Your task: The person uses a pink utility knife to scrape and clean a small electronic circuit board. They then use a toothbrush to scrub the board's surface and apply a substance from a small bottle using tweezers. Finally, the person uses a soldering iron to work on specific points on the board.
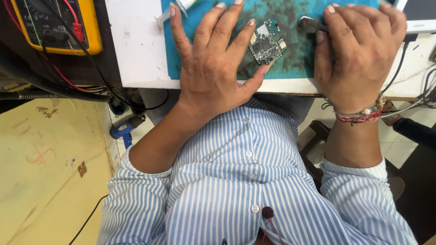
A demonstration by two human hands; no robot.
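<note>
Nearest the camera is the person's blue-and-white striped shirt (236, 181), sleeves rolled above the forearms, with a small dark bead hanging at the chest. On the right wrist sits a band of red thread and beads (361, 115).

Past the shirt comes the front edge of the white bench (136, 50), covered in its middle by a stained teal work mat (290, 54). The left hand (213, 68) lies flat on the mat, fingers spread and released, gripping nothing; its forefinger and thumb rest against the left and lower edges of a small circuit board (267, 44), which lies flat on the mat between the two hands. The right hand (359, 54) is curled around a dark brush-like tool (311, 25), whose bristled end pokes out to the left of the fingers, just beside the board's upper right corner; whether it touches the mat is hard to tell from this angle.

Farther back on the mat, just beyond the left hand's fingertips, lies a clear syringe (175, 11). At the far left a yellow multimeter (59, 22) with red and black leads sits on a dark surface, and at the far right a white device (420, 18) lies with black cables (408, 102) trailing off the bench edge.
</note>
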